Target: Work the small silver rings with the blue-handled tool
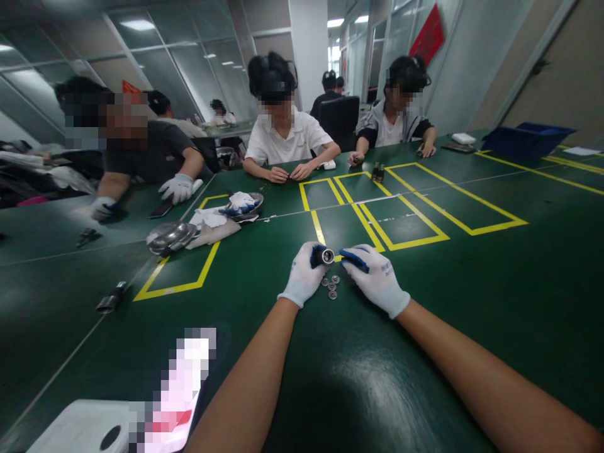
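My left hand [306, 274], in a white glove with blue palm coating, is closed around a short metal cylinder [327, 256]. The cylinder's round hollow end faces me. My right hand [375, 274], gloved the same way, hovers just right of the cylinder, apart from it. Its fingers are curved with a gap to the thumb, and nothing shows between them. Several small round metal discs with centre holes [333, 286] lie on the green table [377, 352] just below and between my hands.
Yellow tape rectangles [415, 242] mark the tabletop. To the left are metal bowls [172, 238] with cloths and a dark metal cylinder [112, 299]. A lit phone [177, 396] and white box [85, 428] stand nearby. Co-workers [287, 135] sit opposite; a blue bin [526, 141] is far right.
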The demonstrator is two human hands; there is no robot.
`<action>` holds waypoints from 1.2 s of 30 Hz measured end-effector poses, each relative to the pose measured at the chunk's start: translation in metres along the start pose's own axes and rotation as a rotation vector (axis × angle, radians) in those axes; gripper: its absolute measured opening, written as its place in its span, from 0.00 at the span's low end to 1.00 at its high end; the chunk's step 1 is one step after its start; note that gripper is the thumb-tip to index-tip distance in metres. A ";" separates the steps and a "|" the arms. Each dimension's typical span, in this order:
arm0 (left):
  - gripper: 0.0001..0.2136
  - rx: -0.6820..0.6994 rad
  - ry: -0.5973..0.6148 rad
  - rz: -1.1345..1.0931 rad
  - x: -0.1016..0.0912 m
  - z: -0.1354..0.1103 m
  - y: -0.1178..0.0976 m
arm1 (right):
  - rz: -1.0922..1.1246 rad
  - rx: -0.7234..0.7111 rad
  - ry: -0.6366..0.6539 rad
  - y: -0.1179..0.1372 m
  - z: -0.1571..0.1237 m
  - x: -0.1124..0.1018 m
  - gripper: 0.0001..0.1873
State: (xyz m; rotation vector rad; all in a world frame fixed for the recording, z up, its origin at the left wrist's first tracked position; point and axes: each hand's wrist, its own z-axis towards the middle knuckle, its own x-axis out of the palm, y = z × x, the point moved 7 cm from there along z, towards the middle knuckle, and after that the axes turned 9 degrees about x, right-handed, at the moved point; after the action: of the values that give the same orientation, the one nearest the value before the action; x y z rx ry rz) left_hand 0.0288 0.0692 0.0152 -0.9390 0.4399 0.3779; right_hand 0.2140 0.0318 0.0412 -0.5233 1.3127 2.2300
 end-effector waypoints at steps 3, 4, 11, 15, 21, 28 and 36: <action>0.15 0.065 0.016 0.033 0.002 0.000 -0.004 | 0.013 -0.047 -0.065 0.012 -0.002 -0.007 0.12; 0.15 0.077 0.023 0.042 0.003 0.000 -0.005 | 0.014 -0.065 -0.067 0.015 -0.003 -0.008 0.12; 0.17 0.094 0.050 0.020 0.004 0.000 -0.008 | 0.011 -0.101 -0.057 0.019 -0.005 -0.006 0.13; 0.18 0.139 0.087 0.007 0.008 0.000 -0.011 | -0.029 -0.087 -0.046 0.016 -0.006 -0.005 0.12; 0.17 0.184 0.108 0.019 0.008 0.000 -0.017 | -0.066 -0.097 -0.019 0.017 -0.007 -0.003 0.12; 0.16 0.183 0.120 0.036 0.009 0.000 -0.020 | -0.097 -0.159 0.005 0.020 -0.008 0.002 0.12; 0.15 0.217 0.095 0.016 0.007 -0.001 -0.021 | -0.108 -0.174 0.045 0.021 -0.008 0.005 0.14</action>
State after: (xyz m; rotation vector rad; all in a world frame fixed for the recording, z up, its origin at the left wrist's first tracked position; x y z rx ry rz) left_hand 0.0443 0.0579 0.0254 -0.7447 0.5644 0.2945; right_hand 0.1980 0.0170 0.0487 -0.6948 1.0905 2.2658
